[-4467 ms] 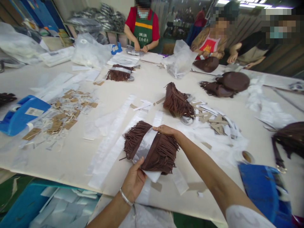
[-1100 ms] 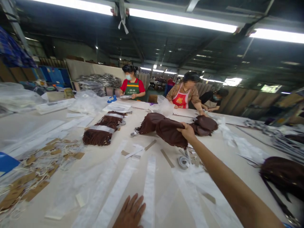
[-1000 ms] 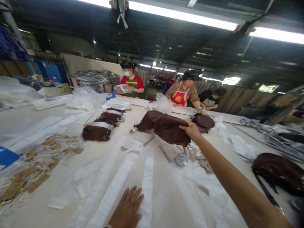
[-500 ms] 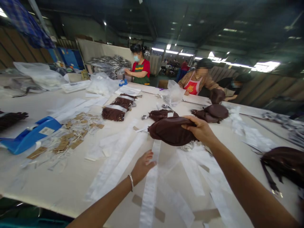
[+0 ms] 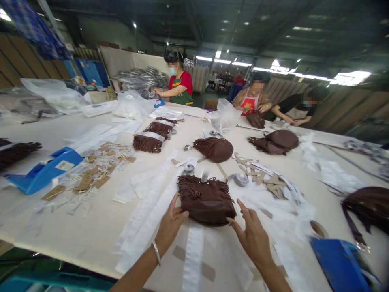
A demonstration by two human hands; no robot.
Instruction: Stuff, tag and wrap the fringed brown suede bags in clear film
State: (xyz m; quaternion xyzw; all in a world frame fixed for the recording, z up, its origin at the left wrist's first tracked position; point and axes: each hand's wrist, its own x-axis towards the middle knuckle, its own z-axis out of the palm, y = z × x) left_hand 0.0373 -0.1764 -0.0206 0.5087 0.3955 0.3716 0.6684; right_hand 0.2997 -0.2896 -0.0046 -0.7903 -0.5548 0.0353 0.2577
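A dark brown fringed leather bag [image 5: 206, 207] lies on the table in front of me, over a strip of white material [image 5: 192, 259]. My left hand [image 5: 170, 225] is at its left edge, thumb and fingers apart and touching or almost touching the leather. On the other side, my right hand [image 5: 252, 231] is open, its thumb close to the bag's lower right corner and its fingers spread. A pale band stands up from the bag's top. Just beyond lies another brown bag [image 5: 220, 150], with rolled grey strips [image 5: 240, 179] nearby.
Blue tape dispensers stand at left [image 5: 45, 170] and right [image 5: 340, 263]. Cardboard tags [image 5: 88, 178] with strings lie left; paper scraps [image 5: 275, 184] lie right. More brown bags [image 5: 282, 140] sit farther back and at the right edge. Several co-workers stand across the table [image 5: 73, 231].
My right hand has brought the bag down and nearer, onto the table, and has loosened its grip. My left hand has moved to the bag's left side.
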